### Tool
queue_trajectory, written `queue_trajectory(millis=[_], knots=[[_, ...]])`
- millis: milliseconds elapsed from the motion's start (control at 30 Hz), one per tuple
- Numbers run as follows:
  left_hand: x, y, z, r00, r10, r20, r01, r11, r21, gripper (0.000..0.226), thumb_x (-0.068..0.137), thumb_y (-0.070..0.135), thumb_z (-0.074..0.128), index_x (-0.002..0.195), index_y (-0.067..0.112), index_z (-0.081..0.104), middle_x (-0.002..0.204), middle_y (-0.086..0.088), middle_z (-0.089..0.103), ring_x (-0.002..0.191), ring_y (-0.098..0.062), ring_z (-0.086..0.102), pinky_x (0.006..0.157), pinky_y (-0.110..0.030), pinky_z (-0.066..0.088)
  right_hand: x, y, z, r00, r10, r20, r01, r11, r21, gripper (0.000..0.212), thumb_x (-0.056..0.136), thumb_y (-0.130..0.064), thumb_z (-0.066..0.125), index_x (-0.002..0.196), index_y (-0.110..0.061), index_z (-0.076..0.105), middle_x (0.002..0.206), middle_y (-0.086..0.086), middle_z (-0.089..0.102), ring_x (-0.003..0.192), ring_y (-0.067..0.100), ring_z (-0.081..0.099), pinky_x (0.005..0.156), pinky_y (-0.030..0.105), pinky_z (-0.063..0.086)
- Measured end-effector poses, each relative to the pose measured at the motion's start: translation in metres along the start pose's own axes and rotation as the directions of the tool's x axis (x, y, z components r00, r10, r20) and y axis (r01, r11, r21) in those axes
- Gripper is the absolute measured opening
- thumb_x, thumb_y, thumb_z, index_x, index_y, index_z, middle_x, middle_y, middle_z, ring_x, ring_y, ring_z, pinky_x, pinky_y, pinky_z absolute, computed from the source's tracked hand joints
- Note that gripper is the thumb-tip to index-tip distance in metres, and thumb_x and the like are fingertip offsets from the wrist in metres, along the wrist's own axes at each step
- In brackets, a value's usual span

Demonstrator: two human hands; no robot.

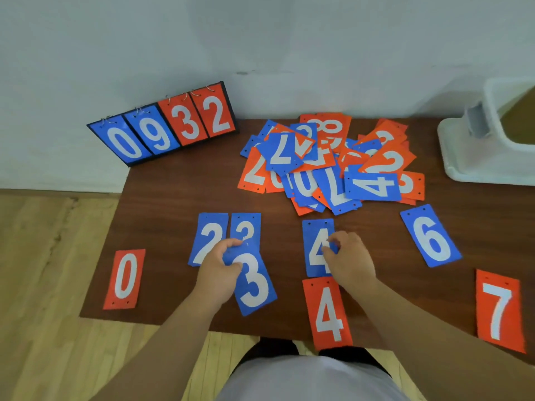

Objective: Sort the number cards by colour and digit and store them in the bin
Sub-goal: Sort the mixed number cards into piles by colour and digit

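While the sorting is at its laying-out stage, with a few single cards set out and most of them unsorted, the left hand point(217, 270) grips the blue 3 card point(256, 285) by its upper corner, fingers and thumb curled round the edge. That card lies tilted, overlapping a half-covered blue card point(246, 227) just beyond the knuckles, whose digit I cannot read for sure. A blue 2 card point(207, 241) sits partly under the same hand, and a red 0 card point(124, 280) lies well out to its left. The right hand point(350, 260) has its fingers curled onto the blue 4 card point(317, 247) and seems to pinch it at its middle. A red 4 card point(328, 314) lies just nearer the person than that hand, beside the wrist. To its right lie a blue 6 card point(431, 235) and, nearer the body, a red 7 card point(499, 309). I judge the step in hand to be placing the 3 in the blue row. The next move calls for squaring it onto or beside its match between the two hands, then reaching forward for another card. The loose pile point(330, 163) lies beyond both hands on the surface point(173, 192), and the white bin point(463, 157) stands farther off, past the right hand's side. Nothing can be seen stored in it from here.
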State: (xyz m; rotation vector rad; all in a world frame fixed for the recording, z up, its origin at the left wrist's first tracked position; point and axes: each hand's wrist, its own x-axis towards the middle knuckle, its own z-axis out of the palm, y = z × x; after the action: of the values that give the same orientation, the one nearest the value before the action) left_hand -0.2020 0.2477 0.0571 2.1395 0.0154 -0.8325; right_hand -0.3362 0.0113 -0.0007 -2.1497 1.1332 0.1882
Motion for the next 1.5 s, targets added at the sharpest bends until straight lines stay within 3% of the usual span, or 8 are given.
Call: queue_trajectory(millis=[267,500,600,733,833,933,1233,1500], knots=[[-0.027,0.017,0.045,0.999,-0.014,0.038,0.018,0.993,-0.12,0.04,0.097,0.009,0.065,0.112,0.046,0.062,0.126,0.007,0.058,0.091,-0.027,0.072,0.07,-0.045,0.064,-0.033,-0.027,-0.01,0.875,-0.287,0.388,0.194,0.945,0.261,0.013,0.094,-0.028,0.069,0.097,-0.036,0.059,0.093,-0.013,0.064,0.066,-0.003,0.059,0.058,0.012,0.042],[-0.017,0.019,0.045,0.999,0.038,0.005,-0.037,0.989,-0.141,0.042,0.096,0.012,0.067,0.126,0.04,0.058,0.113,0.017,0.057,0.093,-0.005,0.063,0.067,-0.024,0.06,-0.023,-0.035,-0.002,0.866,-0.326,0.379,0.239,0.936,0.258,0.019,0.094,-0.02,0.069,0.099,-0.037,0.062,0.096,-0.016,0.065,0.091,0.004,0.063,0.07,0.015,0.051],[-0.001,0.0,0.017,0.991,0.123,-0.046,-0.119,0.99,0.076,0.05,0.097,0.022,0.066,0.141,0.04,0.048,0.13,0.011,0.056,0.111,-0.002,0.057,0.081,-0.018,0.05,-0.017,-0.041,0.004,0.903,-0.289,0.318,0.205,0.94,0.271,0.018,0.094,-0.018,0.068,0.103,-0.034,0.064,0.098,-0.013,0.065,0.091,0.007,0.064,0.069,0.015,0.051],[0.034,-0.038,-0.022,0.959,0.281,0.022,-0.216,0.684,0.697,0.06,0.1,0.042,0.057,0.154,0.037,0.033,0.158,-0.002,0.031,0.144,-0.026,0.031,0.113,-0.044,0.037,-0.007,-0.054,0.015,0.953,-0.201,0.226,0.134,0.951,0.28,0.019,0.094,-0.016,0.068,0.104,-0.032,0.064,0.096,-0.008,0.064,0.088,0.012,0.064,0.068,0.021,0.055],[0.056,-0.054,-0.028,0.947,0.285,0.149,-0.272,0.463,0.843,0.061,0.102,0.052,0.044,0.158,0.043,0.02,0.166,-0.007,0.012,0.152,-0.035,0.013,0.12,-0.05,0.026,0.0,-0.063,0.023,0.975,-0.149,0.165,0.098,0.954,0.284,0.019,0.093,-0.015,0.068,0.106,-0.029,0.065,0.096,-0.005,0.064,0.089,0.013,0.063,0.071,0.024,0.055],[0.063,-0.063,-0.019,0.917,0.241,0.317,-0.389,0.369,0.844,0.058,0.105,0.052,0.031,0.158,0.047,0.006,0.168,-0.009,-0.003,0.154,-0.038,-0.003,0.124,-0.055,0.013,0.004,-0.065,0.026,0.994,-0.061,0.089,0.032,0.953,0.3,0.019,0.094,-0.015,0.067,0.106,-0.029,0.064,0.096,-0.008,0.064,0.088,0.009,0.062,0.066,0.018,0.048],[0.053,-0.054,0.029,0.843,0.294,0.45,-0.533,0.358,0.766,0.058,0.107,0.046,0.031,0.157,0.047,0.001,0.168,-0.006,-0.005,0.153,-0.039,-0.006,0.123,-0.056,0.012,-0.003,-0.042,0.01,0.989,0.142,-0.031,-0.125,0.938,0.323,0.017,0.094,-0.015,0.067,0.103,-0.03,0.064,0.096,-0.011,0.064,0.082,0.006,0.062,0.057,0.022,0.05],[0.056,-0.042,0.018,0.849,0.389,0.358,-0.513,0.443,0.735,0.056,0.103,0.042,0.045,0.155,0.035,0.026,0.164,0.001,0.019,0.15,-0.026,0.017,0.118,-0.047,0.028,0.002,-0.052,0.025,0.998,0.061,0.016,-0.063,0.955,0.29,0.019,0.094,-0.013,0.066,0.106,-0.029,0.065,0.097,-0.003,0.066,0.081,0.015,0.064,0.063,0.024,0.052]])
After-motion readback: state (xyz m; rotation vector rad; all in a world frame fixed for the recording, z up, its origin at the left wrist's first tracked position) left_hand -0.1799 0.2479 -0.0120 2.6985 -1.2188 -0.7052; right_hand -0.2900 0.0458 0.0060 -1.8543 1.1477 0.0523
